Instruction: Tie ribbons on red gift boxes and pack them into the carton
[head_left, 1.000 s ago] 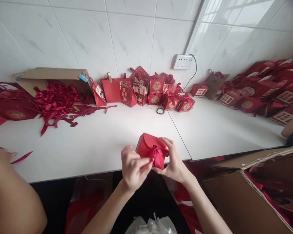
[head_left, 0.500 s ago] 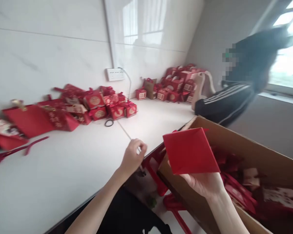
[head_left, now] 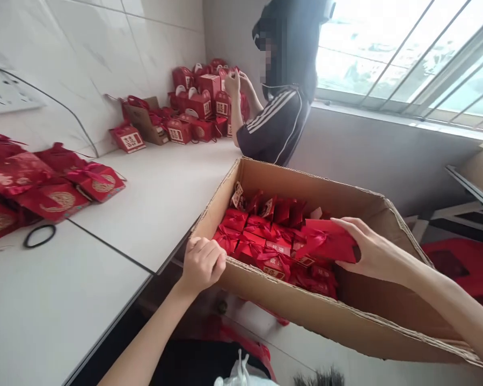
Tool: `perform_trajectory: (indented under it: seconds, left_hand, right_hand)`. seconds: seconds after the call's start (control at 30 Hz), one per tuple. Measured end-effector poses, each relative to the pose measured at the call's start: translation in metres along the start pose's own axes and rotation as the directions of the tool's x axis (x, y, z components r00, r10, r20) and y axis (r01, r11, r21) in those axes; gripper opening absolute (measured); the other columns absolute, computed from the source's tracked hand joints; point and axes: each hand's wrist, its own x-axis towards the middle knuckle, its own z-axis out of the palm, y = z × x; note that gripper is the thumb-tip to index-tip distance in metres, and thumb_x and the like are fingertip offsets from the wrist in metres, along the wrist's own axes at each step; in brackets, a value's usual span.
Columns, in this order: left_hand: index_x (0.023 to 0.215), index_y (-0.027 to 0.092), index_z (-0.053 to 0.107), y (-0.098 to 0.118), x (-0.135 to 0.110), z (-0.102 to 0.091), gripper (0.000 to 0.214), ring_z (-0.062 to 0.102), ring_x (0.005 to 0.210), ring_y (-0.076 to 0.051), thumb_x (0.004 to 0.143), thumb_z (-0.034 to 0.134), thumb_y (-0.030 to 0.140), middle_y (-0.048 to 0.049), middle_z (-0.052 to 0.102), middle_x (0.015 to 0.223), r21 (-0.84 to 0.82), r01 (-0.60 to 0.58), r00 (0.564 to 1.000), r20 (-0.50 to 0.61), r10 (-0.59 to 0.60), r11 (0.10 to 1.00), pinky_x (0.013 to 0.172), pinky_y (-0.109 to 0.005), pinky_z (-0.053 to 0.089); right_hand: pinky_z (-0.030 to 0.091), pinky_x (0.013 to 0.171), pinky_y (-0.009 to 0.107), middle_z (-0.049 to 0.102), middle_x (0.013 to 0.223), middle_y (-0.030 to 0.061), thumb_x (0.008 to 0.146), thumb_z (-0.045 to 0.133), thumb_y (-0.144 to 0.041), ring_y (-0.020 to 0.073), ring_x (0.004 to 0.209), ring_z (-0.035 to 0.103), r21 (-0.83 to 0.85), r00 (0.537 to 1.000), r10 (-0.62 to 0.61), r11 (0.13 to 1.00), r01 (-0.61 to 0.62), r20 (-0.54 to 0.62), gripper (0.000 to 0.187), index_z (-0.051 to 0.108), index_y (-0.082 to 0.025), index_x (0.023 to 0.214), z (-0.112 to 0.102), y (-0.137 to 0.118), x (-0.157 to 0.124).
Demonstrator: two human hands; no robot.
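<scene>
My right hand (head_left: 372, 252) holds a red gift box with a ribbon (head_left: 330, 244) inside a big cardboard carton (head_left: 290, 305), just above several red gift boxes (head_left: 265, 236) packed in it. My left hand (head_left: 203, 262) is curled over the carton's near left rim, gripping the cardboard edge. The carton stands beside the white table (head_left: 104, 257), tilted towards me.
More red gift boxes (head_left: 52, 187) lie on the table at left by a black hair tie (head_left: 39, 236). Another person in a black striped top (head_left: 277, 118) handles red boxes (head_left: 201, 102) stacked in the far corner. A window (head_left: 406, 59) fills the right.
My view swung right from the table to the carton. The red box left the table edge in my right hand and went down into the carton; my left hand moved onto the carton's rim.
</scene>
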Motion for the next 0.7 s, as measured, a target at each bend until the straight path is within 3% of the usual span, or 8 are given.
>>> perform_trajectory:
  seconds: [0.1, 0.2, 0.27, 0.43, 0.6, 0.7]
  left_hand:
    - [0.066, 0.020, 0.050, 0.000, 0.003, -0.001, 0.021, 0.045, 0.060, -0.017, 0.083, 0.040, 0.014, -0.0002, 0.058, 0.058, 0.013, -0.014, 0.999, -0.030, 0.015, 1.000, 0.070, -0.034, 0.031]
    - [0.064, 0.020, 0.050, 0.002, 0.005, 0.001, 0.023, 0.045, 0.058, -0.017, 0.083, 0.039, 0.015, -0.0001, 0.058, 0.056, 0.032, -0.024, 0.998, -0.059, 0.025, 0.999, 0.069, -0.034, 0.030]
    - [0.063, 0.020, 0.050, 0.002, 0.005, 0.002, 0.023, 0.045, 0.057, -0.016, 0.083, 0.039, 0.015, 0.0000, 0.057, 0.056, 0.038, -0.017, 0.998, -0.062, 0.020, 0.999, 0.069, -0.034, 0.030]
    - [0.063, 0.020, 0.050, 0.004, 0.004, 0.000, 0.023, 0.044, 0.058, -0.016, 0.082, 0.040, 0.015, 0.0000, 0.058, 0.056, 0.043, 0.009, 0.999, -0.044, -0.007, 0.999, 0.070, -0.034, 0.030]
    - [0.062, 0.021, 0.051, 0.006, 0.001, 0.005, 0.024, 0.046, 0.059, -0.016, 0.082, 0.039, 0.018, -0.0003, 0.056, 0.057, 0.048, 0.071, 0.997, -0.018, -0.070, 0.996, 0.071, -0.035, 0.030]
    - [0.062, 0.022, 0.051, 0.011, 0.003, 0.002, 0.024, 0.051, 0.063, -0.018, 0.083, 0.039, 0.019, -0.0013, 0.057, 0.060, -0.052, 0.141, 0.990, 0.036, -0.139, 0.989, 0.071, -0.037, 0.033]
  right_hand:
    - [0.051, 0.088, 0.039, 0.051, 0.128, 0.0141, 0.062, 0.064, -0.033, 0.0295, 0.104, 0.060, -0.167, 0.948, 0.087, 0.985, -0.037, 0.306, 0.079, 0.040, -0.021, 0.136, 0.003, 0.018, -0.002]
    - [0.050, 0.090, 0.036, 0.055, 0.123, 0.0141, 0.062, 0.063, -0.032, 0.0290, 0.105, 0.061, -0.180, 0.890, 0.114, 0.983, -0.037, 0.442, 0.079, 0.041, -0.015, 0.135, 0.024, 0.025, -0.002]
    - [0.050, 0.092, 0.037, 0.053, 0.124, 0.0153, 0.062, 0.064, -0.035, 0.0291, 0.106, 0.061, -0.153, 0.894, 0.095, 0.988, -0.030, 0.439, 0.079, 0.041, -0.013, 0.134, 0.048, 0.030, -0.003]
    - [0.043, 0.101, 0.041, 0.044, 0.131, 0.0229, 0.068, 0.059, -0.036, 0.0306, 0.118, 0.053, -0.190, 0.958, 0.097, 0.981, -0.045, 0.269, 0.077, 0.033, -0.006, 0.135, 0.113, 0.049, -0.015]
    - [0.046, 0.088, 0.056, 0.053, 0.121, 0.0288, 0.064, 0.060, -0.033, 0.0432, 0.114, 0.051, -0.487, 0.963, 0.061, 0.870, 0.078, 0.264, 0.078, 0.039, -0.004, 0.133, 0.148, 0.059, -0.017]
    - [0.046, 0.082, 0.061, 0.053, 0.123, 0.0319, 0.062, 0.055, -0.035, 0.0469, 0.104, 0.058, -0.487, 0.969, -0.016, 0.862, 0.138, 0.247, 0.074, 0.046, -0.009, 0.131, 0.163, 0.071, -0.017]
